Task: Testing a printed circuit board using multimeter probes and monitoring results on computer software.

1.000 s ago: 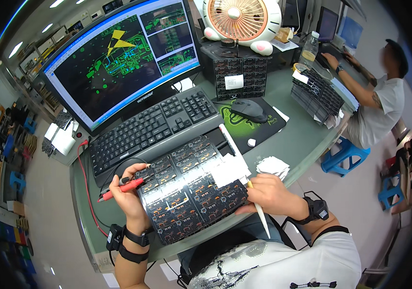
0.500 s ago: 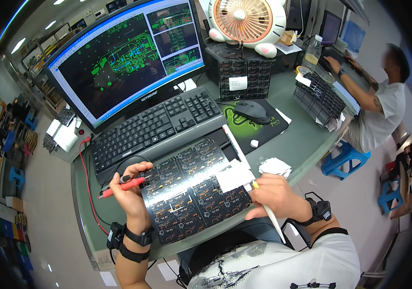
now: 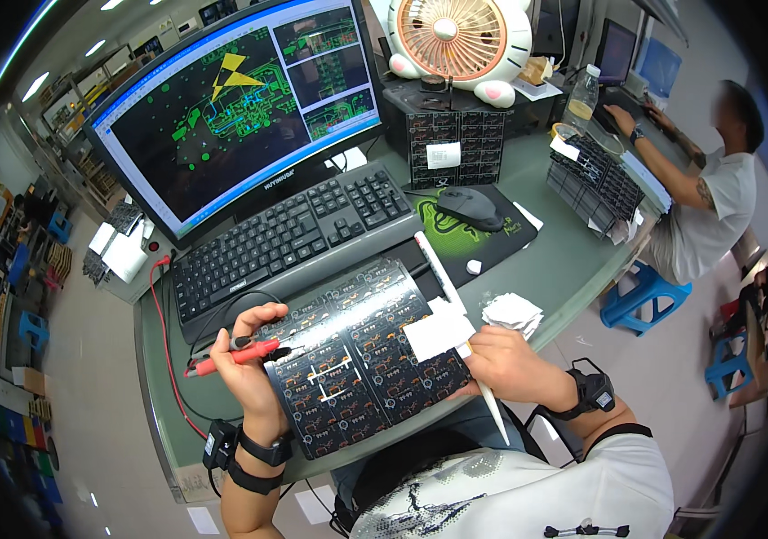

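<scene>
My left hand (image 3: 247,377) grips a red test probe (image 3: 238,356) and a black one beside it. Their tips point over the left edge of a dark circuit board panel (image 3: 375,359), which this hand also supports. At the panel's lower right corner, my right hand (image 3: 514,366) is closed on the edge with a white pen (image 3: 494,415) between its fingers, slanting down towards my lap. A white paper slip (image 3: 439,331) lies on the panel's right part, next to these fingers. The panel is tilted up at the desk's near edge.
Behind the panel are a keyboard (image 3: 298,235), a monitor (image 3: 231,117) with a green board layout, and a mouse (image 3: 469,208). A white marker (image 3: 438,268) and paper slips (image 3: 512,313) lie rightward. A co-worker (image 3: 716,189) sits beyond stacked boards (image 3: 595,184).
The panel has tilted slightly, shifting its bright reflection upward. The pen's lower end has swung left. Yellow triangular shapes have appeared on the monitor.
</scene>
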`<state>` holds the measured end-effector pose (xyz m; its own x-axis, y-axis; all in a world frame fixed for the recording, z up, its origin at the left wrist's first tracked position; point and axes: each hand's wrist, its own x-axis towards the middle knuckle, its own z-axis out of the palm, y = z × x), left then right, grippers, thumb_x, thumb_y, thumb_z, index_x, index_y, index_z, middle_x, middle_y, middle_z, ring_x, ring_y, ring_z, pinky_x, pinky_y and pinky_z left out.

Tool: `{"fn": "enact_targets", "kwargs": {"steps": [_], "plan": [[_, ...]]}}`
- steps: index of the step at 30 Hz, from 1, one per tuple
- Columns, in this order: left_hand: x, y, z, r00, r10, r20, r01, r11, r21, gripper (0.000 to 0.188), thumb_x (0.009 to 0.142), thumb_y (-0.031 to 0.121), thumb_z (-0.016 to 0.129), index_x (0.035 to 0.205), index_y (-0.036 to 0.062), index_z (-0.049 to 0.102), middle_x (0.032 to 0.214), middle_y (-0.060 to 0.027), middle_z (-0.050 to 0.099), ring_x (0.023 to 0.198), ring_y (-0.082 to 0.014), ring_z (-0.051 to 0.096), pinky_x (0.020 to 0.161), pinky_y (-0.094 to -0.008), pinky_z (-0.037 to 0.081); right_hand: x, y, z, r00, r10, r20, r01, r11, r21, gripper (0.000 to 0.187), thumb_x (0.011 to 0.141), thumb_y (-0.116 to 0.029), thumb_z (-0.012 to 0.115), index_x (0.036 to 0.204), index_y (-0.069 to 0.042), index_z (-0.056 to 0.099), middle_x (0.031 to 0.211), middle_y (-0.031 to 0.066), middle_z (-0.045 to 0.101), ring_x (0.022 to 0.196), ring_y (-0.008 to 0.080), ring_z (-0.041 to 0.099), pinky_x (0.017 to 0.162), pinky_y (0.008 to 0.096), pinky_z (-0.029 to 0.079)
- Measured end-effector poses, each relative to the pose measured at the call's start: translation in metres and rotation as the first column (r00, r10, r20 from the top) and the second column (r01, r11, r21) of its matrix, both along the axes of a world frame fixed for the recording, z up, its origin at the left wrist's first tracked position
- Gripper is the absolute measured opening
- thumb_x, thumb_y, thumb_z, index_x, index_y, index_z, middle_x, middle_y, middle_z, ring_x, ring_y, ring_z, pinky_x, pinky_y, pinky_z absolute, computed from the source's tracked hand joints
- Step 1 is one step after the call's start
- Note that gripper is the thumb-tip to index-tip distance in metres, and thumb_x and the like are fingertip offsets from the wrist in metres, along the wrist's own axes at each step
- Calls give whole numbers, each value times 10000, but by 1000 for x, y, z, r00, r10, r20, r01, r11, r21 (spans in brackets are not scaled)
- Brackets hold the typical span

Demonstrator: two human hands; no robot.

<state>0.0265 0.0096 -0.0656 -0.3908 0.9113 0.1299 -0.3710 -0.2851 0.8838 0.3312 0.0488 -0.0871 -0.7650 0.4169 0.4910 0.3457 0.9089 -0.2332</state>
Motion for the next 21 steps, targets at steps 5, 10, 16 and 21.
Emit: {"fn": "enact_targets", "kwargs": {"steps": [5,10,16,21], "plan": [[-2,1,-2,1000,-2,27,2,1000,-12,512,948,394,219,957,-2,544,1033,-153,608,1011,-233,532,961,-341,377,-2,3,-4,997,17,-76,-17,1000,7,388,705,-401,757,758,-90,531,668,23,528,605,199,525,562,311,386],[-4,-1,-9,998,32,59,-30,999,-38,519,942,409,223,971,1,542,1032,-142,610,994,-221,530,937,-328,385,3,-2,1,998,-46,46,47,998,-37,402,695,-437,758,771,-99,553,665,-1,525,617,173,529,598,290,360],[-6,-2,-8,999,8,48,-2,993,-118,530,934,434,227,1008,10,536,1036,-134,614,971,-204,540,897,-315,406,-1,-1,-13,989,-40,142,35,999,38,390,713,-419,748,766,-78,567,642,-2,498,625,161,529,632,291,357],[-17,-4,-5,984,5,177,25,986,-167,529,934,443,229,999,15,534,1016,-136,615,929,-225,573,849,-338,450,-13,5,-19,990,4,140,-8,1000,30,376,739,-397,734,788,-59,576,646,-1,506,639,159,535,634,288,364]]}}
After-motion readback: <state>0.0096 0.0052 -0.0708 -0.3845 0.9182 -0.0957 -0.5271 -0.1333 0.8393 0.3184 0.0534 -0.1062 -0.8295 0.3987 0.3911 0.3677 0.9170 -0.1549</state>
